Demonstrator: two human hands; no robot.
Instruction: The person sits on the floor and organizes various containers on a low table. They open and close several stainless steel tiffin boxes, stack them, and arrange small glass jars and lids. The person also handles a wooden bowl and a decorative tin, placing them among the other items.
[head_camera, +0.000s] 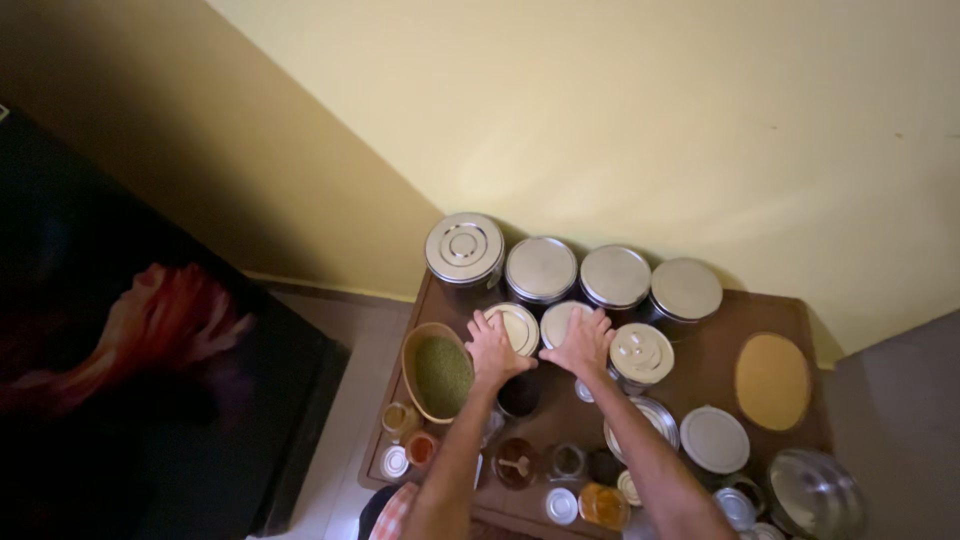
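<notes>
My left hand (494, 349) rests with spread fingers on the lid of a small steel canister (517, 324) in the second row of a brown table (712, 345). My right hand (581, 343) lies flat on the lid of the neighbouring steel canister (556, 320). Both hands press on the lids from above; neither has anything lifted. Behind them stand several taller steel canisters with round lids (541, 268), lined up against the yellow wall.
An oval bowl of green grains (441, 373) sits left of my left hand. An oval dish of yellow powder (771, 380) lies at the right. Small jars, lids and steel pots (815, 493) crowd the near edge. A dark cabinet (150, 380) stands left.
</notes>
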